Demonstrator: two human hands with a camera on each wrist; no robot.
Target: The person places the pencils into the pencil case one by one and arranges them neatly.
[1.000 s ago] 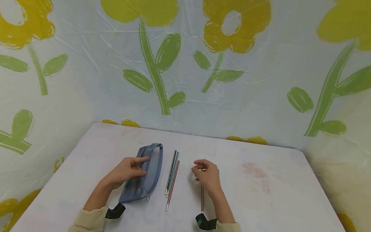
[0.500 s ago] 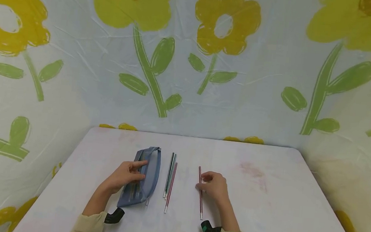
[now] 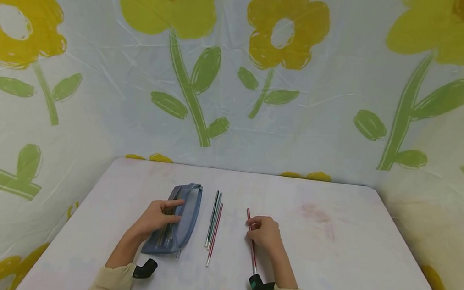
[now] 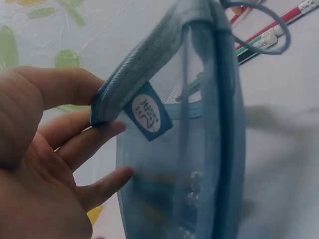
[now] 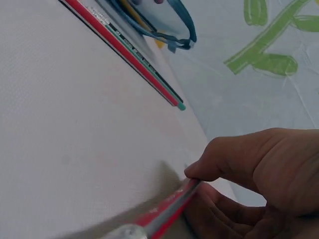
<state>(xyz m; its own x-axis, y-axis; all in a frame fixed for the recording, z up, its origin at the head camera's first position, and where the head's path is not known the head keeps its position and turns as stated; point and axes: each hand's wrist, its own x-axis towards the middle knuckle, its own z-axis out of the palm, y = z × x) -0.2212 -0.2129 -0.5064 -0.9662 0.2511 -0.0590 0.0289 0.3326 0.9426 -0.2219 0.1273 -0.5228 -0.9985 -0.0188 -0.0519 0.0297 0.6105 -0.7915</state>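
My left hand (image 3: 158, 217) pinches the open edge of a blue, see-through mesh pencil case (image 3: 190, 224). In the left wrist view, thumb and fingers hold the edge beside a small label (image 4: 148, 111), and the case (image 4: 227, 149) gapes. Pencils show dimly through the mesh. My right hand (image 3: 267, 233) pinches a red pencil (image 3: 253, 253) between thumb and fingers; in the right wrist view the pencil (image 5: 167, 211) runs toward the camera. Between the hands, a red pencil (image 3: 215, 235) and dark green pencils (image 3: 212, 219) lie side by side on the table.
The white table (image 3: 329, 264) has a faint reddish patch (image 3: 319, 215) at the right. A flower-printed sheet (image 3: 321, 116) hangs behind and at both sides. A cord loop (image 4: 286, 37) sticks out from the case. Black wrist cameras (image 3: 261, 285) sit below the hands.
My right hand has come round to the pencil's right side and now grips it, with the pencil slightly turned. The near end of the pencil case has shifted a little left.
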